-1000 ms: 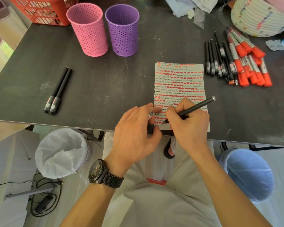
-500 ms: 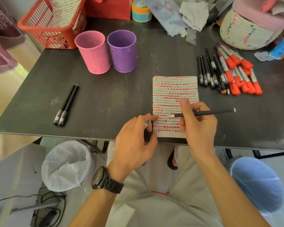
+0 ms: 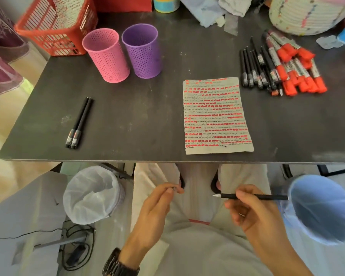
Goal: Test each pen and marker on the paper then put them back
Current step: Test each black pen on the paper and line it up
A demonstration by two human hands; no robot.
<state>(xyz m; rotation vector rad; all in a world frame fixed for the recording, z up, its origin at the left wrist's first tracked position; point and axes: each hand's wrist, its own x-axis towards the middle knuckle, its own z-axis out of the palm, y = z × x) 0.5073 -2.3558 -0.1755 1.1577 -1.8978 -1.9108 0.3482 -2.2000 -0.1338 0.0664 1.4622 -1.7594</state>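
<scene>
Pen: slim black barrel with a bare pale tip, held level, tip toward 9 o'clock.
Right-hand grip: grasps the pen between thumb and fingers, below the near tabletop edge and over the lap.
Pen against grip: the tip pokes out at 9 o'clock and the barrel runs out at 3 o'clock.
Left-hand grip: at 9 o'clock of the tip and apart from it, pinching a small dark piece.
Paper: flat on the tabletop at 12 o'clock of both grips, filled with rows of red dashes and black scribble.
Hard to make out: the pinched piece is blurred and mostly covered by fingertips.
</scene>
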